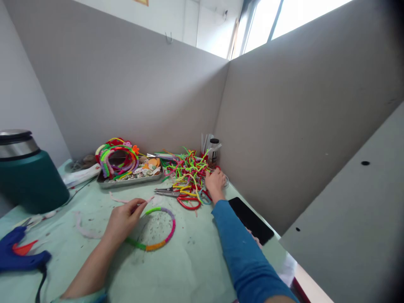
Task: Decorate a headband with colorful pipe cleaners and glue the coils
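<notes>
My left hand (124,216) is closed in a pinch on a pale pink pipe cleaner (150,200), its tip poking out past the fingers. Just right of that hand, a hoop (172,229) wrapped in green, purple, pink and orange lies on the table. My right hand (216,183) reaches to the right edge of a tangled pile of bright pipe cleaners (189,166). Its fingertips are partly hidden, so whether they grip anything does not show. Red-handled scissors (188,203) lie between the hands, with yellow-handled pliers (184,189) beside them.
A metal tray (132,182) carries wrapped hoops (104,162) and small trinkets. A teal bottle (34,181) and a blue glue gun (22,252) are at left. Under my right forearm's side lies a black phone (251,221). Grey partitions (151,92) enclose the table.
</notes>
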Action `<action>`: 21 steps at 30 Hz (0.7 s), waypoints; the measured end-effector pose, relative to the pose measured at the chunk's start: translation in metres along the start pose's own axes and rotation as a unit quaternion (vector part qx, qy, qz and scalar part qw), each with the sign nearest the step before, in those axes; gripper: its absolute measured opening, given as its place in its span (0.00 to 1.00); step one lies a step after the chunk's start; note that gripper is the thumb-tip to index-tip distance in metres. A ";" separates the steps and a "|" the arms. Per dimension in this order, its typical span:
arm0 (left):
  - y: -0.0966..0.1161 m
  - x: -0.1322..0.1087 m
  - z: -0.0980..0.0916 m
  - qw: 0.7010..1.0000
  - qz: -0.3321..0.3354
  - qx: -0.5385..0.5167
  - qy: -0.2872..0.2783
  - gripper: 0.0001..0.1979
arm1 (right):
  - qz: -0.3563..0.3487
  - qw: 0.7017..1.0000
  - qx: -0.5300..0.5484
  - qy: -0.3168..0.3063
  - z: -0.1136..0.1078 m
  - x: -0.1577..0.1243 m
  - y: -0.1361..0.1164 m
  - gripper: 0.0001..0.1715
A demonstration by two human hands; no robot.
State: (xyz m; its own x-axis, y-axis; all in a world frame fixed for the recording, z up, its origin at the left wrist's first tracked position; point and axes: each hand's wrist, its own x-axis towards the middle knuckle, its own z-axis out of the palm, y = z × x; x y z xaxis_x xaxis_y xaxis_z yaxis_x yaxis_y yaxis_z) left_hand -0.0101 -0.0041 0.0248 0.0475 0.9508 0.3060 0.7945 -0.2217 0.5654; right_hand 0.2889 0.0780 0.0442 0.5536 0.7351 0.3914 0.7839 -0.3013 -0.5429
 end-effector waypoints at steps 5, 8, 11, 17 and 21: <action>-0.003 0.000 0.000 1.000 0.008 0.011 -0.003 0.18 | -0.062 0.995 -0.008 -0.073 0.039 -0.020 -0.019 0.26; -0.005 0.000 0.001 1.000 0.021 0.013 -0.010 0.18 | -0.113 0.989 -0.003 -0.095 0.052 -0.033 -0.036 0.25; -0.007 0.001 0.002 1.000 0.020 0.020 -0.013 0.17 | -0.144 0.984 -0.002 -0.107 0.041 -0.031 -0.034 0.25; -0.008 0.001 0.002 0.998 -0.039 0.045 -0.005 0.15 | -0.203 0.979 -0.003 0.028 -0.009 -0.034 -0.026 0.18; -0.009 0.000 -0.001 0.997 -0.059 0.034 0.034 0.15 | -0.430 0.877 0.101 -0.190 -0.010 -0.065 -0.048 0.13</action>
State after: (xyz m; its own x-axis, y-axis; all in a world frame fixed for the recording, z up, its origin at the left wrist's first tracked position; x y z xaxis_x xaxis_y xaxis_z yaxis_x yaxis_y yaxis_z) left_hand -0.0176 -0.0022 0.0210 -0.0878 0.9519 0.2935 0.8310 -0.0925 0.5485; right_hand 0.2180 0.0387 0.0524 -0.3812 0.7983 0.4662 0.7788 0.5491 -0.3033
